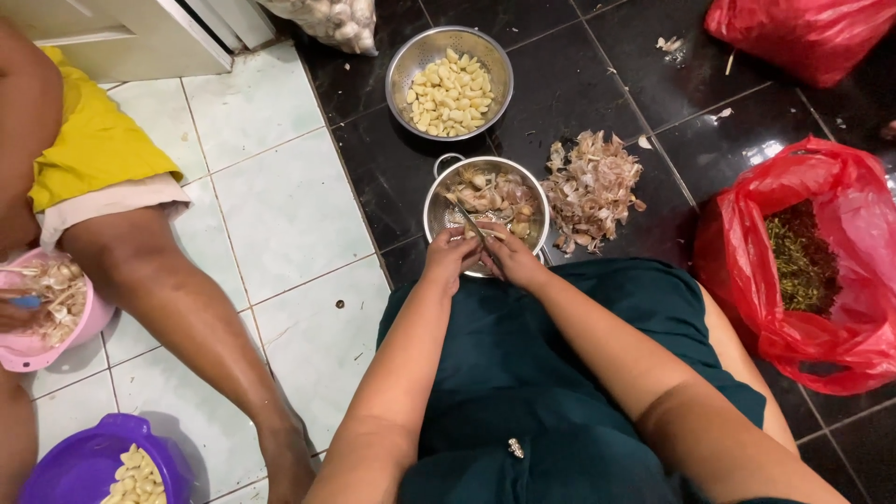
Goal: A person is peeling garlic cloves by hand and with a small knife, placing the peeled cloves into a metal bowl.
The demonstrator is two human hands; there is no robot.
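Mid-peel: left hand [448, 258] pinched a garlic clove, right hand [511, 259] gripped a small knife [469, 224], over the steel bowl [439, 210] of garlic. Next: careful blade control.

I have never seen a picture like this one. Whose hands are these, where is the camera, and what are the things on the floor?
The camera sits on a person's head and looks down, so both arms are that person's own. The left hand and right hand meet over a metal bowl of unpeeled garlic, working with a small knife. Which hand grips it is unclear. Beside the bowl lies a heap of garlic skins; above it, a metal colander holds peeled cloves. Red plastic bags lie at the right. A second person's leg is at the left.
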